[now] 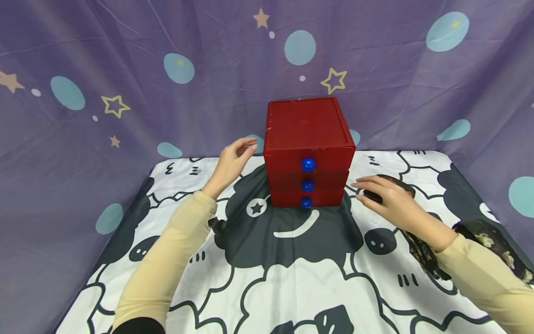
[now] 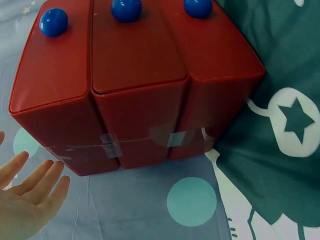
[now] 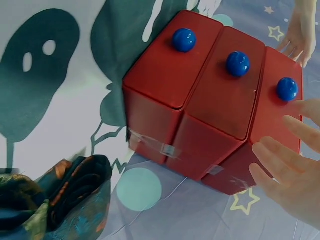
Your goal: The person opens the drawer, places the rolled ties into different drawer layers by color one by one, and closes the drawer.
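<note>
Loosely, the left hand (image 1: 231, 163) and right hand (image 1: 390, 199) are hovering with relaxed fingers, holding nothing, near the red drawer unit (image 1: 306, 123). It is standing on the printed cloth (image 1: 288, 253) between them, seeming light, stiff and perhaps slippery; its flat sides are probably offering the best hold. Shiny blue knobs (image 1: 308, 164) are dotting its front, clear tape (image 2: 111, 145) is crossing its sides, creased purple fabric (image 1: 229, 102) is hanging behind.

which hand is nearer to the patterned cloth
Right. In the head view, the right hand partly overlaps the patterned cloth without gripping it; the left hand is farther off, on the opposite side of the drawers.
</note>
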Tool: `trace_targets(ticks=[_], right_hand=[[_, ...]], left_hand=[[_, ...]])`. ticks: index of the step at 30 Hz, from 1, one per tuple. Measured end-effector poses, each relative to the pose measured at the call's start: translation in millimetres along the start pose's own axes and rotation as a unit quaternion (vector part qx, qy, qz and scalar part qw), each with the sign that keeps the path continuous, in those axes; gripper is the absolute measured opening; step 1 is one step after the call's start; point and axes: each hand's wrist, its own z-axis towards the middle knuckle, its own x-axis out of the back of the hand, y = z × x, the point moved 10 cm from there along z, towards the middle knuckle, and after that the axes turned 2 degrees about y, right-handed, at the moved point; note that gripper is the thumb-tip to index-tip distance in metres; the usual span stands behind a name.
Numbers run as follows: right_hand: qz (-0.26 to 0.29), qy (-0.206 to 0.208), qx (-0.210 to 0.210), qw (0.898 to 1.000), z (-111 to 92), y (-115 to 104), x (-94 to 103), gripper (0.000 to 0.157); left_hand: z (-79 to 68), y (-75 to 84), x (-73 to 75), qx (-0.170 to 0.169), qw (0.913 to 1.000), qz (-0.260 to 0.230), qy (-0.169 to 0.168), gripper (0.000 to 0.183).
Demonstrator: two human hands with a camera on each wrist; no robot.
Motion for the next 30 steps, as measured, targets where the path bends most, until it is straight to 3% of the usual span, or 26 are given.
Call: trace_targets(ticks=[8, 30], right_hand=[[0.017, 0.029, 0.036, 0.999, 12, -10, 2.7, 0.032], [0.069, 0.056, 0.019, 0.996, 38, -19, -1.2, 0.025]], left_hand=[[10.6, 0.8, -4.6, 0.024, 0.9982, -0.055, 0.004, 0.032], [30.8, -5.8, -23.8, 0.046, 0.9834, -0.175, 0.014, 0.033]])
